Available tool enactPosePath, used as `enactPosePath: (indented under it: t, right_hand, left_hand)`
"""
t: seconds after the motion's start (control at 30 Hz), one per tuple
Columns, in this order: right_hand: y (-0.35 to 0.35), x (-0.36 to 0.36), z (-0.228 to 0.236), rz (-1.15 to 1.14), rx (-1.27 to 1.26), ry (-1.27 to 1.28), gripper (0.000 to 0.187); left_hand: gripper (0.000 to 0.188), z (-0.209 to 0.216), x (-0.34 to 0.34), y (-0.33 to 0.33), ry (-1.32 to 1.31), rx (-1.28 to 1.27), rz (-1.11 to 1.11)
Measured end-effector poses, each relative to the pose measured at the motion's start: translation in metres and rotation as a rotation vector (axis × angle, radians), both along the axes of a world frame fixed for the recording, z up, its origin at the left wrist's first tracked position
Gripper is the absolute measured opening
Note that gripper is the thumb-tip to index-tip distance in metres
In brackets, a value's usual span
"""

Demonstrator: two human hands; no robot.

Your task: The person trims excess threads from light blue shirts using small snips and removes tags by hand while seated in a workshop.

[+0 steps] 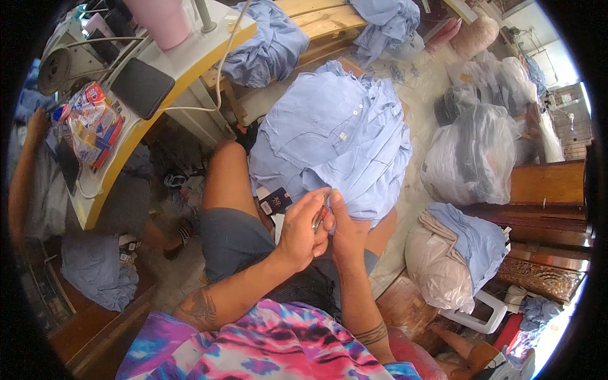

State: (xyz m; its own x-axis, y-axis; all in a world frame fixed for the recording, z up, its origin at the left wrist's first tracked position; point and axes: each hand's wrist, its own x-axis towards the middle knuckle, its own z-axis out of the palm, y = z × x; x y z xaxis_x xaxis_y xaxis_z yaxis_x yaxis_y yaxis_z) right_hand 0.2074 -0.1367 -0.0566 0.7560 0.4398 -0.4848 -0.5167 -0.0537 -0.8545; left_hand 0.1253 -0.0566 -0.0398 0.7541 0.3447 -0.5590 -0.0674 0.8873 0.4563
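Note:
A pile of light blue cloth (310, 117), with small white buttons on one piece, rests over my lap and in front of my knees. My left hand (300, 231) is closed at the near edge of this cloth. In its fingers is a small metal tool with a red part (318, 220), mostly hidden; its exact kind is unclear. Thumb raised, my right hand (348, 231) is closed right beside it, touching the garment's near edge. What its fingers pinch is hidden. Left of my hands, a dark hang tag (277, 201) lies against the cloth.
A yellow-edged table (183, 79) at left carries a dark phone (142, 87), a colourful snack packet (90, 123) and a pink cup (161, 22). Filled plastic bags (472, 155) stand at right, near a wooden cabinet (548, 187). Another person's arm (25, 168) shows at far left.

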Motion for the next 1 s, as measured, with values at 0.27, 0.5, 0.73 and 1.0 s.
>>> enactPosePath:
  t: [0.27,0.5,0.73,1.0]
  right_hand:
    - [-0.003,0.006,0.003,0.024,-0.039,-0.235,0.042]
    - [-0.011,0.008,0.018,0.173,-0.036,-0.288,0.058]
    - [-0.019,0.003,0.013,0.168,-0.072,-0.501,0.066]
    - [-0.014,-0.047,-0.02,-0.173,0.137,-0.218,0.066]
  left_hand:
    - [0.03,-0.003,-0.006,0.004,-0.017,-0.164,-0.014]
    - [0.029,-0.008,-0.014,0.01,0.015,-0.302,-0.016]
    - [0.025,-0.02,-0.01,0.013,-0.111,-0.476,0.061]
    - [0.023,-0.029,-0.014,0.008,-0.144,-0.539,0.108]
